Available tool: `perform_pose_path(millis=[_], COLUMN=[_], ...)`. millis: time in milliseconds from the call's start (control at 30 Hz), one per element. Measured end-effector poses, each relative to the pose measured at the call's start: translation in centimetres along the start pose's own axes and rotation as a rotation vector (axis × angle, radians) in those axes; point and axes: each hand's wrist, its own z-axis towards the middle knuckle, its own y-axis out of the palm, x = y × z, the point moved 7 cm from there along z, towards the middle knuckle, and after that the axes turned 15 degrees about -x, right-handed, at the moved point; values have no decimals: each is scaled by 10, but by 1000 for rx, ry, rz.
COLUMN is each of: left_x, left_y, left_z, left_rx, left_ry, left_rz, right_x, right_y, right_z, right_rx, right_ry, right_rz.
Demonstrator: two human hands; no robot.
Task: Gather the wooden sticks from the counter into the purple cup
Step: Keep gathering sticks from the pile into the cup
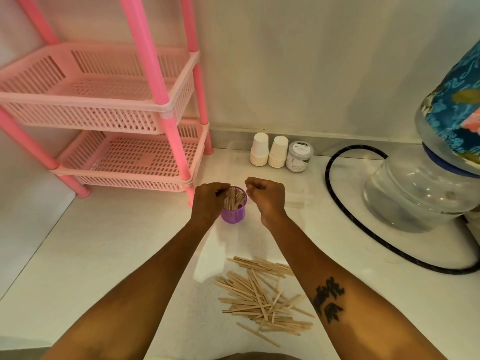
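The purple cup [233, 213] stands upright on the white counter, with several wooden sticks [233, 200] standing inside it. My left hand [209, 201] is at the cup's left rim, fingers pinched on the sticks in the cup. My right hand [266, 197] hovers just right of the cup with its fingers curled in; I see nothing in it. A loose pile of wooden sticks [263, 294] lies on the counter near me, between my forearms.
A pink plastic shelf rack [130, 105] stands at the back left, one leg close behind the cup. Two stacks of white paper cups [268, 153] and a small jar [299, 157] sit by the wall. A water bottle dispenser [420, 183] and black hose [337, 201] are at right.
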Motion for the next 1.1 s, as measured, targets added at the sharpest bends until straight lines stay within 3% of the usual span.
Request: perform_pose_path(millis=[133, 233, 367, 500, 567, 700, 967, 1100], left_x=[2, 5, -1, -17, -22, -16, 0, 1], left_y=[-3, 6, 45, 100, 117, 132, 147, 147], left_z=[-20, -44, -79, -103, -111, -119, -118, -117], left_rx=[91, 105, -94, -473, -577, -615, -628, -713], left_ry=[65, 176, 243, 223, 195, 213, 301, 320], left_rz=[-39, -31, 15, 253, 309, 366, 521, 554], right_x=[2, 9, 32, 62, 78, 97, 104, 105], right_y=[-16, -30, -43, -41, -42, -49, -47, -46], right_z=[-9, -17, -38, -55, -66, -88, -112, -119], right_rx=[11, 28, -24, -262, -364, -450, -483, -511], right_ry=[-5, -13, 8, 88, 137, 136, 60, 55], right_rz=[202, 195, -86, -662, -843, -1019, -1177, -1215])
